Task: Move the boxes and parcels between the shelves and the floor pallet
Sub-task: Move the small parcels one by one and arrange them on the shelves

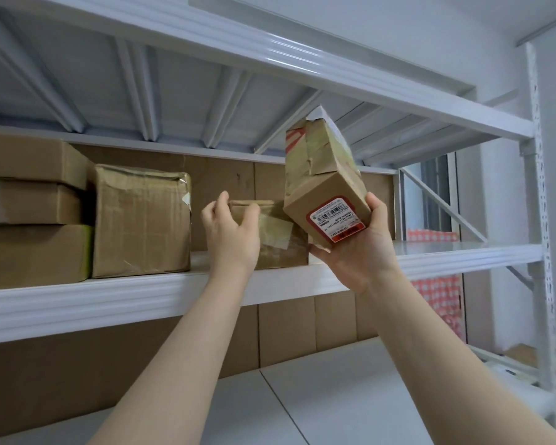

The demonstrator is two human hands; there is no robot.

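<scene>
Head view: right hand (357,252) grips a tilted tall box (321,175); left hand (230,232) holds a small box (281,242) on the shelf (142,293).

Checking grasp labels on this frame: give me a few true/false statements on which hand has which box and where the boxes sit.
1. The right hand holds the labelled box, which has a red-bordered barcode sticker. True.
2. The labelled box stands flat on the shelf. False: it is lifted off the shelf and tilted.
3. The left hand curls round the top corner of the small taped box on the shelf. True.
4. The large taped parcel sits to the right of the small taped box. False: it sits to its left.
</scene>
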